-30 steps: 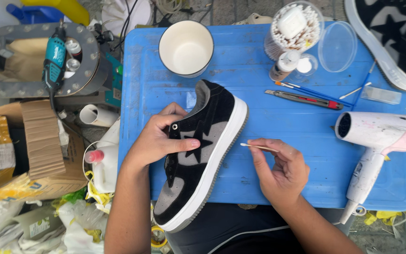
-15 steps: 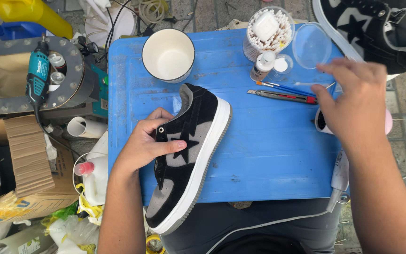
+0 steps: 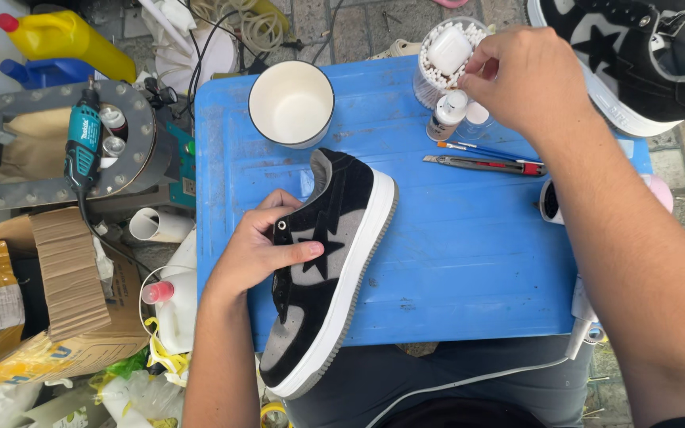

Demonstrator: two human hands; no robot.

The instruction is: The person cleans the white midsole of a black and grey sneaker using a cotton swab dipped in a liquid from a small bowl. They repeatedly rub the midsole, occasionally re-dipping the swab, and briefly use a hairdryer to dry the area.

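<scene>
A black and grey sneaker (image 3: pixel 334 261) with a white sole lies on its side on the blue table (image 3: pixel 469 261), its toe hanging over the near edge. My left hand (image 3: pixel 259 250) grips its upper, thumb across the star patch. My right hand (image 3: pixel 529 79) is stretched to the far side, fingertips pinched at the rim of a clear tub of cotton swabs (image 3: pixel 438 47). Whether it holds a swab is hidden by the fingers. Two small white-capped bottles (image 3: pixel 445 111) stand just under that hand.
A white cup (image 3: pixel 291 103) stands at the table's back. A utility knife and thin brushes (image 3: pixel 485 165) lie right of the sneaker. My forearm partly hides a pink hair dryer (image 3: pixel 660 190). A second sneaker (image 3: pixel 644 55) sits far right. Rotary tool (image 3: pixel 82 147), yellow bottle (image 3: pixel 65 36) and cardboard (image 3: pixel 57 277) crowd the left.
My right hand left the spot beside the sneaker, where it held a thin stick, and travelled up and right to the swab tub. The left hand kept its hold on the sneaker.
</scene>
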